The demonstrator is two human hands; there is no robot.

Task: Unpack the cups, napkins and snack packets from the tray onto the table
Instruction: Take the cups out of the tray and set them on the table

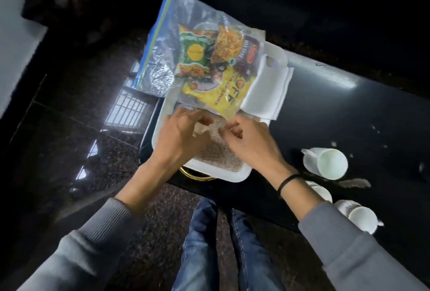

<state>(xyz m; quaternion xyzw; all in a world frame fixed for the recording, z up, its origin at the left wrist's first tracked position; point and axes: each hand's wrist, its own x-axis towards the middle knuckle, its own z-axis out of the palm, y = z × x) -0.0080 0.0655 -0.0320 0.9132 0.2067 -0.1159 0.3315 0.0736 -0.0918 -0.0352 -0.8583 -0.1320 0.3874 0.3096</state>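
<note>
A white tray (242, 175) sits at the edge of a dark glossy surface (349, 113). Across its far half lies a clear zip bag (186, 41) holding snack packets (209, 57), green, brown and yellow. Folded white napkins (267, 90) rest on the tray's right rim. Both hands meet over the tray: the left hand (181, 137) and right hand (251, 144) each have fingers curled closed, pinching the bag's near edge. Three white cups (325, 162) lie tipped on the surface at right, apart from the tray.
</note>
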